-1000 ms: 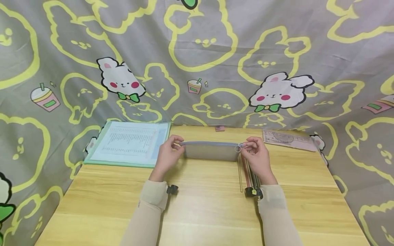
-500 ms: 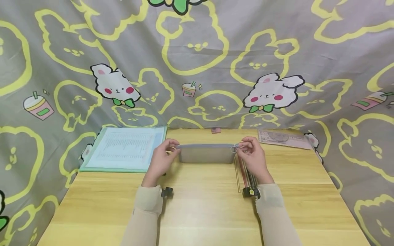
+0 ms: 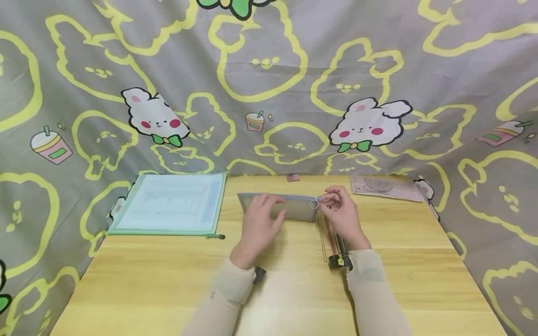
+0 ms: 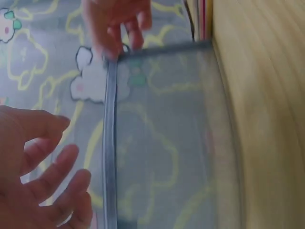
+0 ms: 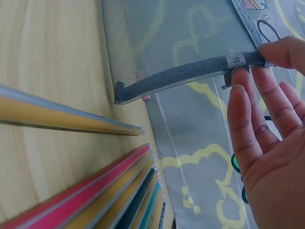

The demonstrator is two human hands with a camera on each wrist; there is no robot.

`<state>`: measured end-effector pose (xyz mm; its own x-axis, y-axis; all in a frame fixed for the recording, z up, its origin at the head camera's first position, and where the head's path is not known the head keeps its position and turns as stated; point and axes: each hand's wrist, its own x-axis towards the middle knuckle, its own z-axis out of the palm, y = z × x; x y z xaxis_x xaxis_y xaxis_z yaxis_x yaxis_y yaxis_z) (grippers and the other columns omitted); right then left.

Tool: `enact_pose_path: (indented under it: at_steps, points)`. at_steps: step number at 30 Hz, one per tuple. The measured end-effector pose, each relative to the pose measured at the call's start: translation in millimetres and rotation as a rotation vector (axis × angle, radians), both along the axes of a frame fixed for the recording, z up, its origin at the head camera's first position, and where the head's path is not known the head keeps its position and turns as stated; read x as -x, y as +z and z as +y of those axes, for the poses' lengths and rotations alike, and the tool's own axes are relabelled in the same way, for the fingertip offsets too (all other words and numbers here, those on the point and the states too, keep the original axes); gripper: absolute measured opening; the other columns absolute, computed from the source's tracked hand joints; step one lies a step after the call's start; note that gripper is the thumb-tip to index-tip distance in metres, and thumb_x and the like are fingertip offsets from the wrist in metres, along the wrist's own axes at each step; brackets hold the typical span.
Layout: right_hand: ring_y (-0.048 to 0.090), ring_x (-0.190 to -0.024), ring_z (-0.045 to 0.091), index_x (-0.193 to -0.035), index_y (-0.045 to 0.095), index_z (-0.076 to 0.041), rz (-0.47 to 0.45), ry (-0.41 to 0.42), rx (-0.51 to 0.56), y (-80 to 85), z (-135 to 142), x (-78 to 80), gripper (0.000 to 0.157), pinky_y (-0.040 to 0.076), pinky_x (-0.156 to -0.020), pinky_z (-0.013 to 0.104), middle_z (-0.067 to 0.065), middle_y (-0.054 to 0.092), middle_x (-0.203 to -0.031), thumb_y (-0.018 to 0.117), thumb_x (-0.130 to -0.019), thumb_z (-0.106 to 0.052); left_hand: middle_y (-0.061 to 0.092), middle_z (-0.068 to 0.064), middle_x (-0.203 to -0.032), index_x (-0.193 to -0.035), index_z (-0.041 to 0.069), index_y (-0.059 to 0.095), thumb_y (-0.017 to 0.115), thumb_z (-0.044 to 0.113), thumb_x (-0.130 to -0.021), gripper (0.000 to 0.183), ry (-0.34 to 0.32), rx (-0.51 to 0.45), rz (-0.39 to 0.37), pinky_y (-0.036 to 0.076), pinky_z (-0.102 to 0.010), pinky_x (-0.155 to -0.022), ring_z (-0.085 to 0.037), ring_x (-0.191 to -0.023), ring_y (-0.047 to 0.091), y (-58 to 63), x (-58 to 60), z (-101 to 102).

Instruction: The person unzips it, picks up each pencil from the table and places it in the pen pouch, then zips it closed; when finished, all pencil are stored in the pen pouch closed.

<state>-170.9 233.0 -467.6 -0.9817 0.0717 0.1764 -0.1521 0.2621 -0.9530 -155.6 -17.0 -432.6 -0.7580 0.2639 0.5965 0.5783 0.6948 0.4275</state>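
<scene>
A grey translucent mesh zip pouch [image 3: 296, 211] stands upright on its long edge on the wooden table. My right hand [image 3: 344, 217] pinches its top right corner between thumb and fingertips, at the end of the blue-grey zip. Beside those fingers hangs the round zip-pull ring [image 3: 314, 204]. My left hand [image 3: 260, 226] is in front of the pouch's left half, covering part of it. In the left wrist view, the left fingers [image 4: 66, 160] are spread and loosely bent, apart from the zip edge, with nothing between them. The pouch [image 4: 162, 138] looks see-through there.
Several long thin coloured strips [image 5: 109, 186] lie side by side under my right wrist. Left of the pouch lies a green-edged zip folder [image 3: 176, 205] with a printed sheet. A banknote-like paper [image 3: 386, 187] and a small flag-patterned piece [image 3: 293, 177] lie along the back, before the patterned curtain [image 3: 269, 74].
My left hand has let go of the pouch's left end and moved right, in front of it. The right hand keeps its pinch. The head view has shifted slightly.
</scene>
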Motion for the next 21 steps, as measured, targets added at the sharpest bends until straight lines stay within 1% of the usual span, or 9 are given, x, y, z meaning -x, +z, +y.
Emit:
enact_pose_path:
  at_steps: [3,4,6,8,11,13,17,21]
  points:
    - [0.065,-0.09,0.006,-0.129,0.052,-0.002,0.0,-0.001,-0.013,2.4,1,-2.1,0.043,0.053,-0.072,0.019,0.018,0.072,-0.111,0.075,-0.094,-0.001,0.075,-0.005,-0.109,-0.111,0.009,0.074,0.084,0.01,-0.088,0.025,-0.063,-0.023,-0.024,0.058,-0.038,-0.092,-0.024,-0.102,0.068,0.8,3.8,25]
    - [0.065,-0.09,0.006,-0.129,0.052,-0.003,0.002,-0.001,-0.022,2.9,1,-2.7,0.042,0.054,-0.073,0.019,0.018,0.073,-0.111,0.076,-0.094,-0.002,0.075,-0.004,-0.109,-0.111,0.01,0.074,0.084,0.011,-0.088,0.024,-0.081,-0.021,-0.027,0.058,-0.037,-0.092,-0.023,-0.102,0.068,1.1,5.2,32]
    - [0.066,-0.091,0.008,-0.128,0.053,-0.004,0.011,0.003,-0.029,4.3,0,-3.6,0.041,0.054,-0.074,0.019,0.018,0.073,-0.111,0.077,-0.094,-0.004,0.075,-0.002,-0.11,-0.111,0.012,0.074,0.083,0.012,-0.089,0.024,-0.122,0.001,-0.033,0.057,-0.033,-0.086,-0.021,-0.099,0.067,1.4,7.9,45]
    - [0.066,-0.092,0.009,-0.128,0.054,-0.005,0.009,0.017,-0.031,1.7,-5,-6.4,0.041,0.054,-0.074,0.019,0.018,0.073,-0.111,0.077,-0.095,-0.006,0.075,0.001,-0.109,-0.112,0.014,0.074,0.083,0.014,-0.09,0.024,-0.14,0.046,-0.038,0.056,-0.03,-0.081,-0.018,-0.095,0.066,-2.3,6.9,51]
    - [0.067,-0.092,0.01,-0.129,0.054,-0.005,-0.006,0.037,-0.033,-2.1,-11,-9.0,0.041,0.054,-0.075,0.019,0.018,0.073,-0.112,0.078,-0.096,-0.008,0.076,0.003,-0.104,-0.11,0.015,0.074,0.083,0.013,-0.089,0.022,-0.139,0.103,-0.022,0.053,-0.028,-0.075,-0.016,-0.088,0.063,-9.4,5.9,57]
    - [0.067,-0.093,0.01,-0.129,0.054,-0.005,-0.015,0.042,-0.035,-3.4,-12,-9.2,0.041,0.053,-0.074,0.019,0.017,0.073,-0.112,0.078,-0.096,-0.009,0.076,0.003,-0.1,-0.109,0.015,0.075,0.082,0.011,-0.089,0.021,-0.133,0.117,-0.004,0.052,-0.027,-0.074,-0.015,-0.085,0.062,-12.6,6.7,58]
    - [0.066,-0.092,0.01,-0.129,0.054,-0.005,-0.003,0.035,-0.058,-2.7,-9,-5.2,0.04,0.052,-0.073,0.018,0.016,0.073,-0.111,0.077,-0.096,-0.008,0.075,0.002,-0.094,-0.107,0.014,0.074,0.079,0.009,-0.091,0.017,-0.131,0.097,0.036,0.052,-0.028,-0.073,-0.016,-0.081,0.062,-12.8,12.4,59]
    - [0.066,-0.091,0.009,-0.128,0.054,-0.005,0.022,0.031,-0.067,0.2,-2,-0.5,0.039,0.052,-0.071,0.018,0.017,0.073,-0.109,0.076,-0.095,-0.004,0.073,0.0,-0.094,-0.107,0.013,0.073,0.076,0.007,-0.091,0.017,-0.133,0.082,0.069,0.053,-0.029,-0.071,-0.017,-0.081,0.063,-11.6,19.8,60]
